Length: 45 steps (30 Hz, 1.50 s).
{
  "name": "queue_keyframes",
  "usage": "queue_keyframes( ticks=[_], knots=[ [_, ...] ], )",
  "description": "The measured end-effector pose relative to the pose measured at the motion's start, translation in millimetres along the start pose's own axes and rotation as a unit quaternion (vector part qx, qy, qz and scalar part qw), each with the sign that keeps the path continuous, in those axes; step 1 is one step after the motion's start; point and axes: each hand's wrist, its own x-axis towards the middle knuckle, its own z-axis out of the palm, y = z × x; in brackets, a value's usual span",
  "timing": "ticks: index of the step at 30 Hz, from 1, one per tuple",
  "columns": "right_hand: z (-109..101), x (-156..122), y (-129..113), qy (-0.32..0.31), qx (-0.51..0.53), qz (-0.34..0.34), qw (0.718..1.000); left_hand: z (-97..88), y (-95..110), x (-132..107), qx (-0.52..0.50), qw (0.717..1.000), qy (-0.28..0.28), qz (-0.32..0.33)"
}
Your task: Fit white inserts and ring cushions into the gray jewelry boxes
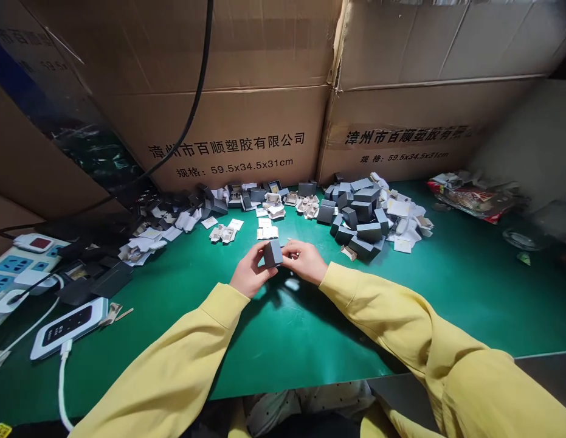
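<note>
A small dark grey box [272,253] is held above the green table, near the middle of the view. My left hand [250,271] grips it from the left, with the thumb at its lower front and the fingers behind. On the other side, the closed fingertips of my right hand [306,260] pinch at the box's right edge; their exact hold is partly hidden. Just beyond my hands lie cream-white folded inserts [268,232] and another group of inserts [223,233]. A heap of similar grey boxes [362,213] sits to the right and farther back.
White paper pieces [403,213] lie beside the heap, others [146,243] at left. Large cardboard cartons [246,121] stand behind the green table [283,347]. At left are a power strip [13,267], a white device [69,327] with a cable, and a hanging black cable [200,79].
</note>
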Motion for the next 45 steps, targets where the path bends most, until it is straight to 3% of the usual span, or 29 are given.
queue_keyframes(
  ticks=[5, 9, 18, 23, 26, 30, 35, 38, 42, 45],
  knots=[
    [4, -2, 4, 0.037, -0.004, -0.021, 0.999, 4.9, 5, -7, 0.09, 0.994, -0.026, 0.056],
    [6, -2, 1, 0.054, -0.004, -0.067, 0.996, 4.8, 5, -10, 0.101, 0.992, -0.008, 0.072],
    [10, -6, 9, 0.082, -0.005, -0.044, 0.996, 5.2, -12, -4, 0.068, 0.996, 0.061, -0.011],
    [4, -6, 14, -0.007, 0.016, -0.095, 0.995, 0.5, -8, 0, 0.072, 0.995, 0.03, -0.06],
    [-7, 2, 12, -0.006, 0.012, -0.131, 0.991, -2.3, 3, 13, 0.084, 0.994, 0.015, -0.068],
    [-52, 21, 4, 0.076, -0.006, -0.145, 0.986, 17.4, 29, 60, 0.096, 0.995, 0.006, -0.005],
    [-143, 40, -2, 0.196, -0.159, -0.181, 0.951, 77.5, 70, 142, 0.168, 0.976, -0.106, 0.086],
    [-196, 48, 2, 0.226, -0.272, -0.173, 0.919, 112.4, 86, 185, 0.237, 0.956, -0.114, 0.131],
    [-244, 68, 27, 0.257, -0.396, -0.103, 0.876, 147.2, 81, 234, 0.35, 0.92, -0.071, 0.159],
    [-255, 85, 58, 0.246, -0.42, -0.015, 0.874, 166.1, 61, 262, 0.426, 0.882, -0.058, 0.191]
  ],
)
